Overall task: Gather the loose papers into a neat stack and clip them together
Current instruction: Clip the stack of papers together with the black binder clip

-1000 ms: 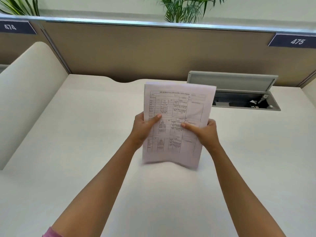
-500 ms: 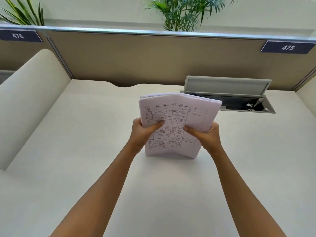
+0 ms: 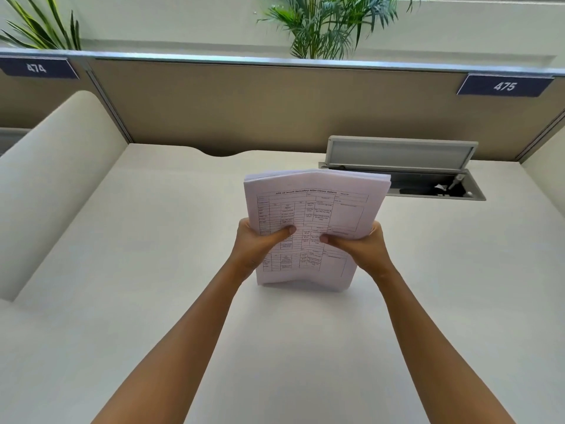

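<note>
A stack of white papers (image 3: pixel 315 209) printed with tables stands upright on its bottom edge on the white desk (image 3: pixel 153 270), at the middle of the view. My left hand (image 3: pixel 256 243) grips its left side, thumb on the front sheet. My right hand (image 3: pixel 360 246) grips its right side the same way. The sheets bow slightly and their top edges sit close together but a little uneven. No clip is in view.
An open cable hatch (image 3: pixel 403 175) with its grey lid raised lies in the desk just behind and right of the papers. A tan partition (image 3: pixel 275 108) runs along the back, a cream side divider (image 3: pixel 55 179) on the left. Plants stand beyond the partition.
The papers have dropped from a raised, lifted hold down onto their bottom edge on the desk, and both hands have slid lower with them. The sheets look more even.
</note>
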The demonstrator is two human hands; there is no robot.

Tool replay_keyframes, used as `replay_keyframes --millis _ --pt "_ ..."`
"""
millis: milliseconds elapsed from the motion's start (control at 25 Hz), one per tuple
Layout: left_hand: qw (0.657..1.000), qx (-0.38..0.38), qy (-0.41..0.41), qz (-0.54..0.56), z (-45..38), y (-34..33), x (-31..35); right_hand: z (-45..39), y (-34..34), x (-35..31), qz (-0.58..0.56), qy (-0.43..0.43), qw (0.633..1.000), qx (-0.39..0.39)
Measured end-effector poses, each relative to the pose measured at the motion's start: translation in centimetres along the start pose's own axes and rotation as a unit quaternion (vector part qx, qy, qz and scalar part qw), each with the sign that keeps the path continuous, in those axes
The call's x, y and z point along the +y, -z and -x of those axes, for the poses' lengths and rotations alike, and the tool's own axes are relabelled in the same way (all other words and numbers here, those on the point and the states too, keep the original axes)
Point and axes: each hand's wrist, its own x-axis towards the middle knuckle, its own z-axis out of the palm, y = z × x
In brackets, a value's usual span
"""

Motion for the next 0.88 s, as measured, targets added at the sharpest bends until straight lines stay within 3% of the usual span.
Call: replay_keyframes --millis 520,880 --pt "0.999 -0.003 0.05 -0.013 2.1 -0.1 -2.8 2.1 -0.2 2.1 0.004 -0.051 0.999 0.008" --pt "0.998 0.002 0.063 -0.011 2.7 -0.2 -4.4 3.0 -0.4 2.8 -0.014 -0.041 0.999 0.014"
